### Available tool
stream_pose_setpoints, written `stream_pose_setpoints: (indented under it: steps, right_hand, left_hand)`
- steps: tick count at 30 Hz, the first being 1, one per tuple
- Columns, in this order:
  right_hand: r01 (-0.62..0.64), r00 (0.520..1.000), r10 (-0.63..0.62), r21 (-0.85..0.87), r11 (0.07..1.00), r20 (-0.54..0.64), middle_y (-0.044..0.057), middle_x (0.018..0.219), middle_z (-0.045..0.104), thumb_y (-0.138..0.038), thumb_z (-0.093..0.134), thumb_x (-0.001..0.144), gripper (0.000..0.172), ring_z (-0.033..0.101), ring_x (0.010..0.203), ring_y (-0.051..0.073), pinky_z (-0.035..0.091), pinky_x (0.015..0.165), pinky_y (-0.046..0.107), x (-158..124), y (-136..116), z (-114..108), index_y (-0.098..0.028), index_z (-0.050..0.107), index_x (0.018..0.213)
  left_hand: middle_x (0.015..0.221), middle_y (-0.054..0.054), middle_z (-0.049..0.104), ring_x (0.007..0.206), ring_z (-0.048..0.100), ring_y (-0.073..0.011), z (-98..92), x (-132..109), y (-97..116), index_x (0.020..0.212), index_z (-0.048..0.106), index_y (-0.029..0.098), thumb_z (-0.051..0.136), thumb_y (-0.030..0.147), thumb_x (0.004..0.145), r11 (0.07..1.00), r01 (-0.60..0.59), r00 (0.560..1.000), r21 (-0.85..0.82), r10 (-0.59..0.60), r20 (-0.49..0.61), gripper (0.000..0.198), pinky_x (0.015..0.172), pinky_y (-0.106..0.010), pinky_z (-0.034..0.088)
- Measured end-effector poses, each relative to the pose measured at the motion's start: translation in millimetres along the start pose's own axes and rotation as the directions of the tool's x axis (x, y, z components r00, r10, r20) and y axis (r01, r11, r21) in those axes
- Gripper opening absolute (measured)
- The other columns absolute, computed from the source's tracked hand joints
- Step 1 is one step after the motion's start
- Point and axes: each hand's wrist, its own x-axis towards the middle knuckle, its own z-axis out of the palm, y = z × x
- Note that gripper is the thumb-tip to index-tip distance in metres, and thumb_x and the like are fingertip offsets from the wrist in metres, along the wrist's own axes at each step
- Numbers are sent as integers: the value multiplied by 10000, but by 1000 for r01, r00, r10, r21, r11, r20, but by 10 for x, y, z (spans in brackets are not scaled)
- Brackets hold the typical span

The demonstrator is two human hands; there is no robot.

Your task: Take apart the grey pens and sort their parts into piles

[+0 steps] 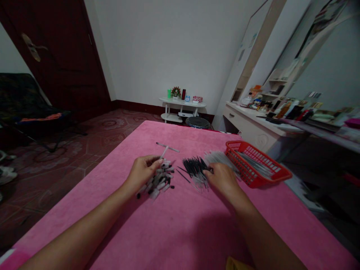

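Pinching a slim, whitish plastic tube [164, 152] between thumb and fingers of the left hand [144, 168], right at the edge of a loose heap of short clear-and-black plastic caps [161, 183]. Pointing it up and away from the palm, near a thin grey stick with a dark end [173, 149] lying on the soft-looking pink cloth [168, 232]. Murkier with the right hand [222, 178]: down at a bunch of thin black-and-clear plastic sticks [194, 167], thumb and fingers close together, kinda blurry, so can't tell about pinching one or just touching. Just beside that, got a spread of pale, thin plastic rods [218, 156], partly hidden by the hand. Further right, a red openwork plastic basket [285, 174] with more rods inside. Way in back, can see a white side table [182, 103] and a dark red door [64, 67].
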Motion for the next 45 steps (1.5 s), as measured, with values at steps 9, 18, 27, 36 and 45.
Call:
stream_pose_setpoints:
  steps: [9,18,27,36,45]
  right_hand:
    - [96,970,-221,673,734,104,58,750,702,-258,587,778,180,614,690,182,396,585,255,-131,-360,114,-144,726,793]
    - [45,940,-322,899,435,109,48,883,724,-215,596,783,164,646,800,186,474,715,278,-396,-719,204,-182,727,877]
    - [130,989,-149,505,853,-4,56,702,697,-197,562,742,146,610,637,162,377,546,227,-185,-441,-18,-153,701,735]
    - [-298,952,276,-200,933,-130,191,843,691,-297,543,774,249,642,780,309,402,608,341,177,551,-292,-140,721,851]
    - [-403,914,360,-302,864,-188,201,860,688,-273,507,813,303,662,824,304,454,663,345,158,592,-176,-110,716,960]
  left_hand:
    - [728,-81,725,571,658,-184,21,-66,68,795,690,146,783,375,614,990,86,988,-115,-70,139,307,550,-280,525]
    - [979,-129,723,910,692,-258,320,-336,-90,1002,551,171,774,287,679,868,210,960,-449,-98,261,409,814,-393,538]
    - [1090,-167,673,868,690,-250,407,-486,-98,1139,512,160,672,281,775,880,261,934,-397,-126,335,416,747,-381,547]
    - [645,-60,668,594,596,-132,596,-784,-356,605,598,140,354,48,535,1000,21,786,23,-31,618,270,560,-228,428]
    - [426,48,329,421,285,-71,538,-784,-382,450,342,190,284,116,442,992,-73,795,107,-7,607,95,434,-213,194]
